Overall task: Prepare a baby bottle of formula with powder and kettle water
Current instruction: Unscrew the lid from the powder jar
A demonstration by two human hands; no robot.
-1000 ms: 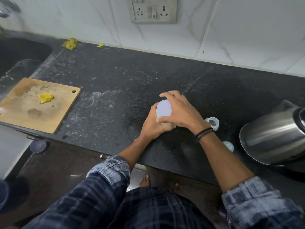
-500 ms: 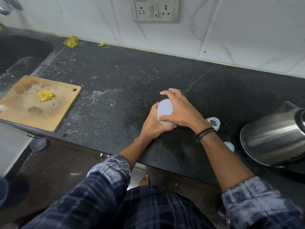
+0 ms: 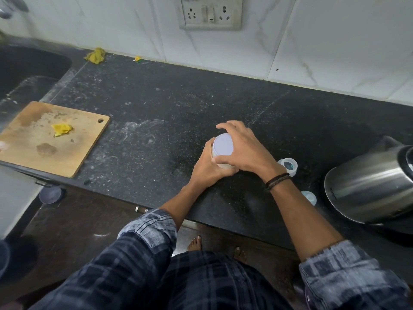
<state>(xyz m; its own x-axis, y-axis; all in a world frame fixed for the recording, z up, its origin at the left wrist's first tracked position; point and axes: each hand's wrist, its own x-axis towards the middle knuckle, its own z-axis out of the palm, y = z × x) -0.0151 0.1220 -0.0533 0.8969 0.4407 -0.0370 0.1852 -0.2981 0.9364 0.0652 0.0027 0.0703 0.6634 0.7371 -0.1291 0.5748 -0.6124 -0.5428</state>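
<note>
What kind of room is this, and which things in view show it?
Most likely a home kitchen: a dark stone counter with a sink at its left end, a worn wooden cutting board, and a steel kettle at the right.

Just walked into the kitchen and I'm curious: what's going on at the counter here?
A person stands at the black counter with both hands on a small container. The left hand grips its body while the right hand curls over the lid, which is on. A steel kettle sits to the right, with a clear plastic piece and a pale cap near the right forearm. A wooden cutting board lies to the left.
</note>
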